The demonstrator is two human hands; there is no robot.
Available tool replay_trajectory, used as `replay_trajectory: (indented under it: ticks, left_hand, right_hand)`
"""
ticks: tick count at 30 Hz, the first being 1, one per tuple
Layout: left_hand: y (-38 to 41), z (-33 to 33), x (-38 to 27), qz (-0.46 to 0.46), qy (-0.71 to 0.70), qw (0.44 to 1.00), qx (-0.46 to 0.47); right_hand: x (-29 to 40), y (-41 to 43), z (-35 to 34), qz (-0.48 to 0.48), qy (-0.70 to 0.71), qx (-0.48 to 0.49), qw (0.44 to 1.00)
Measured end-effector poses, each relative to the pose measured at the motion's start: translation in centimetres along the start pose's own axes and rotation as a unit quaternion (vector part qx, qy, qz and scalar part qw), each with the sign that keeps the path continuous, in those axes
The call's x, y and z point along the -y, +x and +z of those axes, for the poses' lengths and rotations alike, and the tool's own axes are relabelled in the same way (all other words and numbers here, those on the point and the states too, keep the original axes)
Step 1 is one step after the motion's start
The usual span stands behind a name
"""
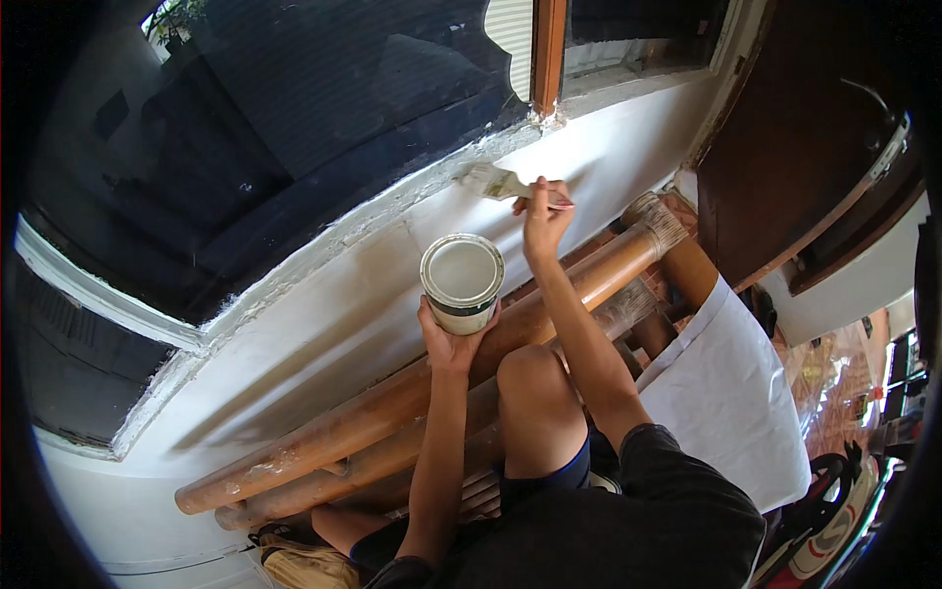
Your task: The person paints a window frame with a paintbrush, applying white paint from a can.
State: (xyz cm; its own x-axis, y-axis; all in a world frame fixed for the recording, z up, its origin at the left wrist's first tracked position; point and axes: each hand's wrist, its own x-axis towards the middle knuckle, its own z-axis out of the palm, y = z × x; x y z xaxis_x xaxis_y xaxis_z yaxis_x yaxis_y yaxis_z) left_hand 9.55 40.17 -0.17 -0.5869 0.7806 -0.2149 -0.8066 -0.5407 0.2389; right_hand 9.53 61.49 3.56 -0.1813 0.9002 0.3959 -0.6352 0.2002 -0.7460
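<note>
My left hand holds a paint can from below, its top facing up. Pale paint shows inside the can's rim. Up and to the right, my right hand grips the handle of a flat paintbrush. The brush's bristles reach left to the rough, pale window sill, at or very close to its lower edge. Below the sill runs a white wall with shadows across it. Whether the bristles carry paint cannot be made out.
Under the wall lie thick bamboo poles of a bench-like frame. A dark glass pane and an orange-brown window post rise above the sill. At right are a brown door and a white sheet; a tan bag sits lower left.
</note>
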Motion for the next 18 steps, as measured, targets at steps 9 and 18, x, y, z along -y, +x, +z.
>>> replay_trajectory:
  ticks: [9,18]
  left_hand:
    - [0.1,0.1,0.5,-0.003,-0.018,1.0,0.022]
    - [0.1,0.1,0.3,0.003,0.006,1.0,0.025]
  right_hand:
    - [-0.6,2.4,-1.4,-0.035,-0.07,-0.065,0.995]
    - [0.0,2.4,-1.7,-0.006,0.016,-0.045,0.999]
